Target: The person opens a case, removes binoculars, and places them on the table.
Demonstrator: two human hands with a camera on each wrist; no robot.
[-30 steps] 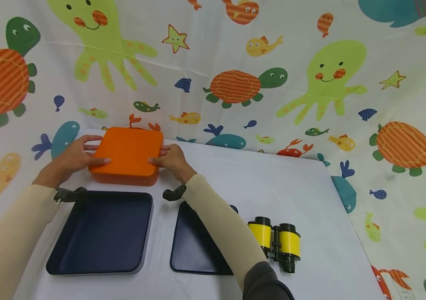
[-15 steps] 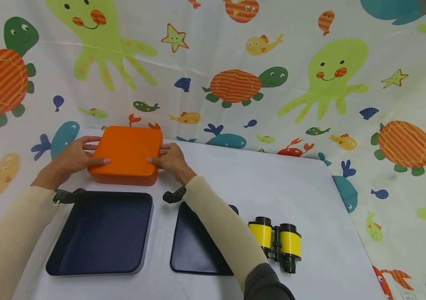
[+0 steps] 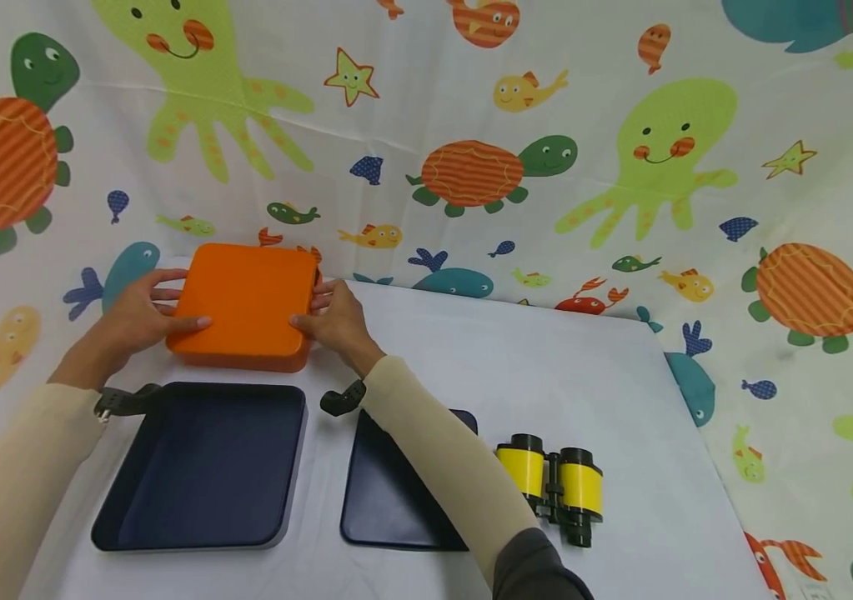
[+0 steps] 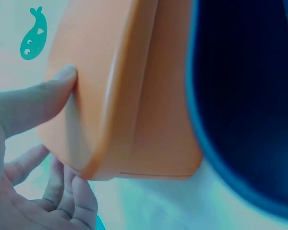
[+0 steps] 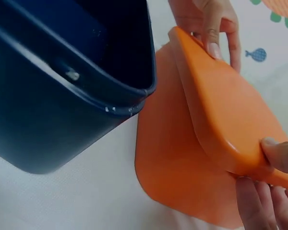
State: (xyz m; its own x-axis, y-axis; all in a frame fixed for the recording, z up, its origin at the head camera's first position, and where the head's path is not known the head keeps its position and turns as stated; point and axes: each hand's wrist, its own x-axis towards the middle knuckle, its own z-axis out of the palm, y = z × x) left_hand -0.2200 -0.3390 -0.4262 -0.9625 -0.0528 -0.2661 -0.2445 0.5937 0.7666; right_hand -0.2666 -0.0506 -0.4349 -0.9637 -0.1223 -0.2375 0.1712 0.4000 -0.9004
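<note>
An orange box (image 5: 163, 143) with an orange lid (image 3: 246, 292) stands at the back left of the table. My left hand (image 3: 129, 317) grips the lid's left side, thumb on top and fingers under the edge. On the opposite side my right hand (image 3: 339, 327) pinches the lid the same way. In the right wrist view the lid sits at a slant on the box body. A dark gap shows under its far right corner in the head view. The box's inside is hidden.
In front of the box stands a deep navy bin (image 3: 208, 467), open at the top. To its right lies a flat dark lid (image 3: 377, 500), partly under my right sleeve. Yellow and black binoculars (image 3: 579, 487) lie farther right. A sea-animal print cloth (image 3: 396, 108) hangs behind the white table.
The orange lid has shifted slightly left, and its far edge has risen, with a gap at the far right corner. Both hands have moved left with it.
</note>
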